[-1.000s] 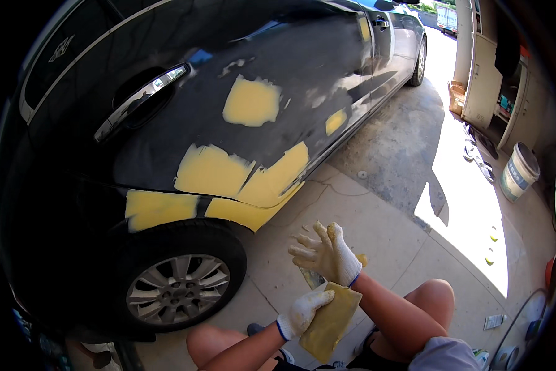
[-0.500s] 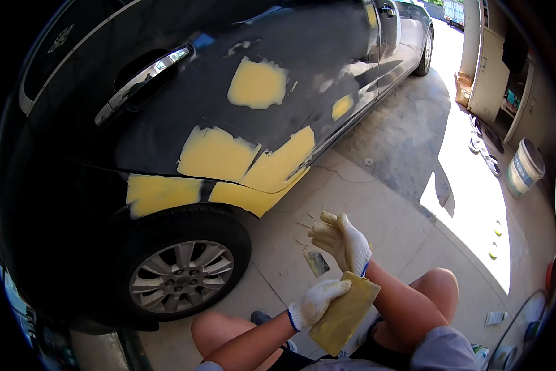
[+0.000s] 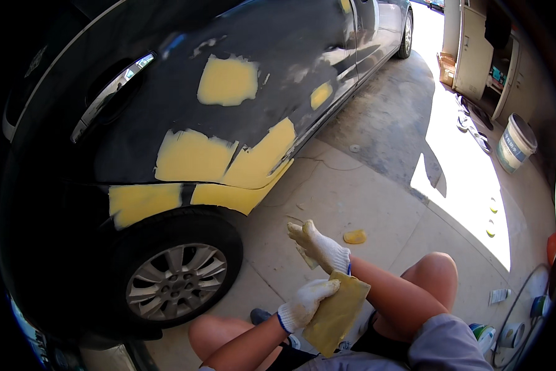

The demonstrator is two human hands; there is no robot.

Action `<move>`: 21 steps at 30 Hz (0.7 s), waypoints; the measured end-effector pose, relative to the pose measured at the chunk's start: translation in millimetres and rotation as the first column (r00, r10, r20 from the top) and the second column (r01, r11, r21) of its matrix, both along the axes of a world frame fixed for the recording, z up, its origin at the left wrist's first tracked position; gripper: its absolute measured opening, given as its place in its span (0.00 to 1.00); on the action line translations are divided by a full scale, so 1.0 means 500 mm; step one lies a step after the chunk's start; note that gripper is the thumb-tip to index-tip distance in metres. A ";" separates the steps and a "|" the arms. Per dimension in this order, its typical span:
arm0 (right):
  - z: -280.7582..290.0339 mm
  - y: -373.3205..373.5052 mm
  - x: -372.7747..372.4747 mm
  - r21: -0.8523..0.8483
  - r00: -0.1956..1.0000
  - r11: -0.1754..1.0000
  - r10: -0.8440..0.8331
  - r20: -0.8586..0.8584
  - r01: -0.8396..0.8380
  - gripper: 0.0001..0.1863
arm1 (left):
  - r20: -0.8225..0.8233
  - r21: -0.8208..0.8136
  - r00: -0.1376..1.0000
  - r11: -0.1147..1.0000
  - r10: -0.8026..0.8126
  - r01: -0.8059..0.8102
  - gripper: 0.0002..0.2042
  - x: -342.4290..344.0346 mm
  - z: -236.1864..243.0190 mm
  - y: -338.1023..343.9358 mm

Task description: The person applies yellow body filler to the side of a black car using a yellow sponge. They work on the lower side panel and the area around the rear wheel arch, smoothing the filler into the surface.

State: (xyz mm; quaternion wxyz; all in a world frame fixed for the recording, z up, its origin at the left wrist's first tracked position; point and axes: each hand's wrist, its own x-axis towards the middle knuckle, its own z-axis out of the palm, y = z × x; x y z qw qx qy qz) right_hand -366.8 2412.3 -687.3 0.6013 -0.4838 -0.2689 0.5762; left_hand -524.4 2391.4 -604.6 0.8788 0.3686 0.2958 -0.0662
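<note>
Head view, looking down past bare knees at a concrete floor (image 3: pixel 377 204). Both hands wear white knit gloves. The left hand (image 3: pixel 304 304) sits low in the frame, about six o'clock from centre, fingers clamped on the upper edge of a yellow-brown sanding sheet (image 3: pixel 336 313) — that sheet hangs tilted over the lap, its lower corner pointing down toward the shorts. The right hand (image 3: pixel 320 248) is just above it, at twelve o'clock from the left hand, its wrist touching the sheet's top edge; fingers stretched out toward ten o'clock, grasping nothing, hand loose and spread.

At nine to twelve o'clock from the hands looms a dark car (image 3: pixel 166 123), side panel patched with flat yellow filler (image 3: pixel 194 154), more yellow along the wheel arch and one square patch higher on the door. The silver alloy wheel (image 3: pixel 176 281) stands at nine o'clock from the left hand, near the left knee. A small yellow disc (image 3: pixel 354 237) lies on the floor just beside the right hand, at two o'clock. Well apart, at the two o'clock rim of the picture, a white bucket (image 3: pixel 514 143) stands in the sunlit strip — beyond it, an open cabinet.
</note>
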 end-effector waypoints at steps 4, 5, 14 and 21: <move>0.109 -0.014 0.019 -0.173 0.949 0.979 -0.155 -0.275 0.110 0.37 | 0.056 0.006 0.940 0.941 0.337 -0.338 0.21 -0.062 -0.002 0.037; 0.123 -0.028 0.031 -0.197 0.937 0.961 -0.239 -0.254 0.192 0.34 | 0.102 -0.029 0.895 0.900 0.435 -0.434 0.22 -0.065 0.001 0.046; 0.094 -0.132 -0.015 0.058 0.951 0.984 0.180 -0.250 -0.171 0.37 | 0.265 -0.095 0.483 0.521 0.835 -0.848 0.27 -0.067 0.007 0.147; 0.140 -0.132 -0.044 -0.019 0.954 0.954 0.299 0.030 -0.298 0.25 | 0.255 -0.042 0.600 0.628 0.759 -0.777 0.28 -0.049 -0.016 0.119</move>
